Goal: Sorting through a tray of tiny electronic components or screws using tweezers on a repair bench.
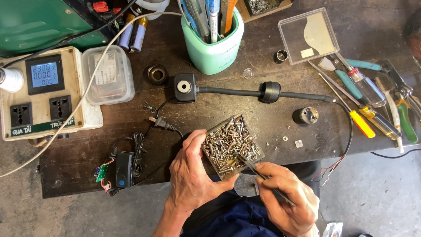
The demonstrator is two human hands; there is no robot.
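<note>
The person's forearms run out of the bottom edge, and the dark blue clothing point(239, 219) under them is only partly seen; the tips of the tweezers point(263, 175) vanish among the screws, so whether they grip 1 cannot be told; the tools at the right edge are cut off.

The left hand point(193, 175) is curled around the near-left corner of a small square tray of screws point(230, 147), holding it tilted just over the bench's front edge; the right hand point(291, 197) is closed narrowly on the tweezers, which reach into the tray's near side.

The bench point(219, 105) is dark, worn and stained, with grey concrete floor point(377, 193) showing below it on the right; a mint-green pen cup point(215, 44) stands at the back, a black cable with a square head point(185, 87) lies across the middle, and a beige socket box with a meter point(41, 94) sits at the left; a clear plastic box point(308, 35) and a row of screwdrivers and pliers point(372, 105) crowd the right.

Bare bench lies between the tray and the cable; a small black cylinder point(305, 115) stands apart to the right; a black adapter with coiled wire point(125, 169) lies near the left hand.
</note>
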